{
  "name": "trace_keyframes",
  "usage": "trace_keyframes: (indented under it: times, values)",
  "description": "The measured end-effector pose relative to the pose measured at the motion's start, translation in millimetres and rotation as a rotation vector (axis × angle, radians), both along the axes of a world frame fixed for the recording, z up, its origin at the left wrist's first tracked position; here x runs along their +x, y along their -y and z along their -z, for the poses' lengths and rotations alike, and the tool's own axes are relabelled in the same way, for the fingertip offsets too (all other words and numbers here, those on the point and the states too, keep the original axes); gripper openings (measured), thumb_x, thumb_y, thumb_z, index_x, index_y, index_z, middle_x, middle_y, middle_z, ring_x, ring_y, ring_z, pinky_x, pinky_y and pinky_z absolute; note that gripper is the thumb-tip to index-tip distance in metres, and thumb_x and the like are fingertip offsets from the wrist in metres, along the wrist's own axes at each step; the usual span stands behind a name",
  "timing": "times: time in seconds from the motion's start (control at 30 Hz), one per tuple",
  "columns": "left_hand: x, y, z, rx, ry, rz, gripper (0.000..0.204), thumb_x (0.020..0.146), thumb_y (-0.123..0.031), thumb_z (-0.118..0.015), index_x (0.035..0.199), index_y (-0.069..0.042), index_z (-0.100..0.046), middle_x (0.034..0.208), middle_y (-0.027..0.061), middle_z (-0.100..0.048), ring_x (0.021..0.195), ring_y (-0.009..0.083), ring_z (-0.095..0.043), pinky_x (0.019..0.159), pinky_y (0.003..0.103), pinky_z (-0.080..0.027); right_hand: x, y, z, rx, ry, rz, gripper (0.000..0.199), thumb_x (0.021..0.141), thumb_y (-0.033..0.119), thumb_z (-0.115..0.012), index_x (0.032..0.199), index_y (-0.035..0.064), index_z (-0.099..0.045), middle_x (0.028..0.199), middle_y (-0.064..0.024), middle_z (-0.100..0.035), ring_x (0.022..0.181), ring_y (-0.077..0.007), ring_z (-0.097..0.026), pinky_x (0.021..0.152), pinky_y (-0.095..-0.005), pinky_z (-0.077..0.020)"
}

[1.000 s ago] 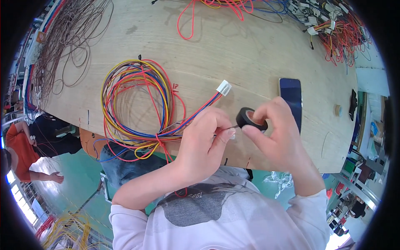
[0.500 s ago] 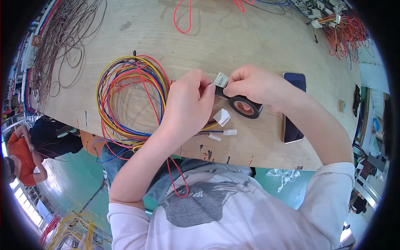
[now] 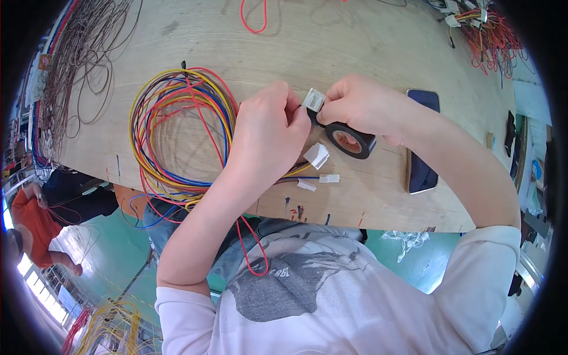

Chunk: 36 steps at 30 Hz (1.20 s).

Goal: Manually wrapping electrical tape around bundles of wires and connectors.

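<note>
My left hand (image 3: 269,124) is closed in a pinch at the end of a short black strip of electrical tape; what else sits between its fingers is hidden. Opposite it, my right hand (image 3: 358,109) pinches the same strip, with the tape roll (image 3: 349,141) hanging just below its fingers. A white multi-pin connector (image 3: 313,99) shows between the two hands. To the left lies a coil of red, yellow, blue and dark wires (image 3: 137,133), partly passing under my left forearm. Wire ends with white labels (image 3: 317,155) stick out below my hands.
A phone (image 3: 422,171) lies right of my hands, partly behind my right forearm. Thin brown wires (image 3: 80,71) spread at the far left; a labelled red wire bundle (image 3: 488,44) lies far right. A red loop (image 3: 264,273) hangs over the near edge. Another person (image 3: 32,228) is at left.
Both hands have shifted slightly away from me, still close together. More of the white connector shows, and less tape spans the gap. The view has moved a little.
</note>
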<state>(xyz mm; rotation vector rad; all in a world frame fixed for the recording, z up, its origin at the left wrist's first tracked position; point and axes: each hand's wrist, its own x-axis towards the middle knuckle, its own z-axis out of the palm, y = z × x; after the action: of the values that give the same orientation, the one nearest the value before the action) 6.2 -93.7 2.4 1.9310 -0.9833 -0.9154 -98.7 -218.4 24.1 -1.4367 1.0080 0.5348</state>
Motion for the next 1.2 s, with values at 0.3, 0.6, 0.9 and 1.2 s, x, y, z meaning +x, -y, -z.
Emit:
trace_keyframes:
  times: [0.3,0.6,0.9,1.2]
  values:
    - [5.1,3.2,10.3,-0.02,-0.026,0.007,0.011,0.074,-0.006,-0.059,0.071,0.004,-0.054,0.057,0.0139,-0.055,0.054,0.0247,-0.057,0.052,0.034,-0.044,-2.5,4.8,3.1,0.053,0.009,0.044,0.012,0.076,0.013,-0.061,0.075,0.0014,-0.061,0.067,-0.0034,-0.057,0.061,-0.0098,-0.051,0.054,-0.0253,-0.0421]
    - [5.4,5.7,6.6,0.015,-0.09,-0.018,0.011,0.077,-0.006,-0.058,0.073,0.004,-0.054,0.056,0.0123,-0.056,0.052,0.0199,-0.058,0.05,0.032,-0.044,-6.3,0.7,0.2,0.002,0.033,0.08,0.011,0.075,0.014,-0.06,0.072,0.0034,-0.06,0.065,0.0006,-0.053,0.06,-0.0068,-0.046,0.053,-0.0226,-0.0369]
    - [8.8,10.1,8.0,0.019,-0.084,-0.006,0.012,0.079,-0.006,-0.056,0.075,0.005,-0.054,0.061,0.0143,-0.059,0.052,0.0209,-0.061,0.052,0.032,-0.047,-5.5,-0.7,5.2,-0.052,0.039,0.055,0.011,0.076,0.015,-0.06,0.073,0.0041,-0.06,0.07,0.0004,-0.054,0.067,-0.0077,-0.046,0.059,-0.0247,-0.037]
    - [8.1,15.3,-0.3,0.11,-0.179,-0.032,0.013,0.081,-0.006,-0.054,0.075,0.005,-0.053,0.063,0.0145,-0.059,0.055,0.0211,-0.063,0.052,0.031,-0.048,-2.6,-0.2,-0.7,-0.023,0.004,0.051,0.023,0.076,0.018,-0.06,0.089,-0.0001,-0.06,0.081,-0.0055,-0.057,0.074,-0.0124,-0.051,0.067,-0.0268,-0.0419]
